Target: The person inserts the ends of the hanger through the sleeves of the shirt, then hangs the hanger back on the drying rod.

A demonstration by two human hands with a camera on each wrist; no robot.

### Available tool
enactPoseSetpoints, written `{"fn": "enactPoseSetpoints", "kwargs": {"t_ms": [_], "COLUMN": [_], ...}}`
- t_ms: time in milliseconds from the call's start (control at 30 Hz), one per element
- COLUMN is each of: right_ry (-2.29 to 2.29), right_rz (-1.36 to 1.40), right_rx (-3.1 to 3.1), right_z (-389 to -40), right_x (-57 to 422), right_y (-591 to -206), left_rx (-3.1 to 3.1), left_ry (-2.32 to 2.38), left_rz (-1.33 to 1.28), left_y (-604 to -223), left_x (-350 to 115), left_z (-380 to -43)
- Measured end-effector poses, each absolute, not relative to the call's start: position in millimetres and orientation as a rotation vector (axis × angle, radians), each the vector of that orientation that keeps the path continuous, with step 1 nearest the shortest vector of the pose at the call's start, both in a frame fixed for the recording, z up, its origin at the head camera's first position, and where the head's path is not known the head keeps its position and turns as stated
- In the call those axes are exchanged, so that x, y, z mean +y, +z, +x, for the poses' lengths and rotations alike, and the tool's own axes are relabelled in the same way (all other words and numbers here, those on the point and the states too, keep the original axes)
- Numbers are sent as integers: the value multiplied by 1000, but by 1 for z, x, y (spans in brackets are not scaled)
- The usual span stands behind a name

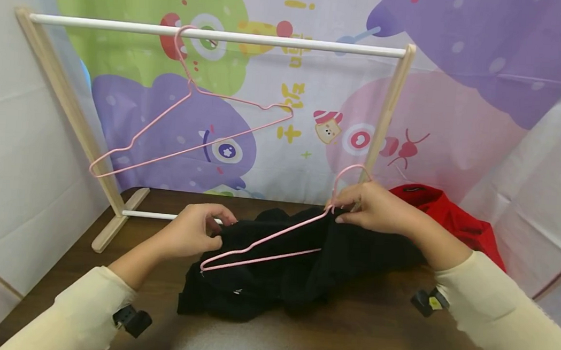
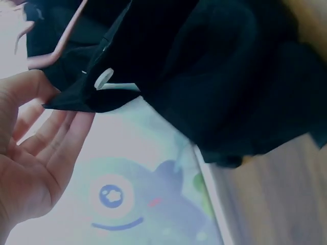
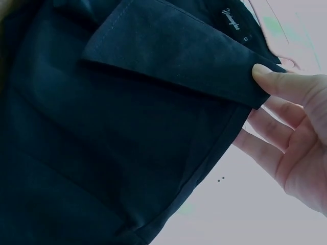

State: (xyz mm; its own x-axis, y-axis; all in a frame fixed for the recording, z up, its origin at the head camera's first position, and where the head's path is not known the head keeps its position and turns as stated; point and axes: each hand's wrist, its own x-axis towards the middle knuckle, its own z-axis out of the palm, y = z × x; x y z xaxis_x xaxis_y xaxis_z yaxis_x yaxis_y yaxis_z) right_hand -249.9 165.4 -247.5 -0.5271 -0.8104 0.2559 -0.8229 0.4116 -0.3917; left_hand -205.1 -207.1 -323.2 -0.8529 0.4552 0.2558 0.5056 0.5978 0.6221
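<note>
A black collared shirt (image 1: pixel 263 297) lies bunched on the table, with a pink hanger (image 1: pixel 277 231) partly inside it. The hanger's left arm shows over the cloth, while its right part is hidden under the shirt. My right hand (image 1: pixel 377 207) pinches the collar (image 3: pixel 173 48) beside the neck of the hanger, and the hook rises just above the fingers. A label (image 3: pixel 235 23) shows inside the neckline. With my left hand (image 1: pixel 190 231) I pinch the shirt's front edge, close to a white button (image 2: pixel 103 79), left of the hanger.
A rack with a white rail (image 1: pixel 288 40) and wooden posts stands behind the shirt. Another pink hanger (image 1: pixel 153 123) hangs on it without clothing. Red cloth (image 1: pixel 466 218) lies at the right, beyond my right forearm. A cartoon-printed curtain (image 1: pixel 309 91) closes off the back.
</note>
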Motion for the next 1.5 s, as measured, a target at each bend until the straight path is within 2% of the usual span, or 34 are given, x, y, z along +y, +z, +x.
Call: {"fn": "enactPoseSetpoints", "kwargs": {"t_ms": [467,933,1233,1500], "right_ry": [610,471,231,102], "right_rz": [1461,1277,1189,1136], "right_rx": [-2405,-2429,-2505,-2470], "right_z": [-249,-249,-237,-233], "right_x": [149,142,130,117], "right_y": [-259,-268,-276,-290], "left_rx": [-2644,-2682,-2736,-2679], "left_ry": [-493,-401,-414,-469], "left_rz": [-867,-818,-608,-634], "left_y": [-288,-279,-262,-247], "left_x": [-216,-221,-199,-173], "left_z": [-183,-177,-165,-147]}}
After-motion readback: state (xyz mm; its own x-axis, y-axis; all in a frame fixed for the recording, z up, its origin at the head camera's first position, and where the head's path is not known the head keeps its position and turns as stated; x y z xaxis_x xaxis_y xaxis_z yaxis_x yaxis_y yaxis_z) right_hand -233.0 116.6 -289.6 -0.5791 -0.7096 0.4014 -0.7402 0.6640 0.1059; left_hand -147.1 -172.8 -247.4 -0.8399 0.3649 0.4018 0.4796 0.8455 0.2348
